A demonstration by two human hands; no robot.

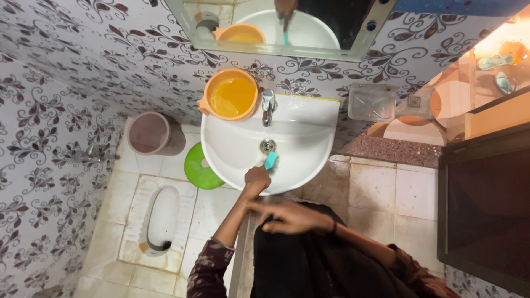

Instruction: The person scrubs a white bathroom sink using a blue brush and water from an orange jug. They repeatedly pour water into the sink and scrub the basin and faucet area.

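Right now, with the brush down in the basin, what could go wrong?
The orange mug sits full on the sink rim beside the tap; a bump could tip it. The left hand scrubs with a teal brush near the drain, so splashes may wet the floor tiles, making them slippery.

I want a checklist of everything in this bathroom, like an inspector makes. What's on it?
Surface: white washbasin, bowl looks bare.
Job's things: teal brush by the drain.
Clutter: orange mug of yellowish liquid on the rim beside the tap.
Grippers: left hand grips the brush; right hand lies across the dark garment, holding nothing.
Cables: nothing seen.
Surroundings: floral wall tiles, mirror, squat toilet, pink bucket, green stool.
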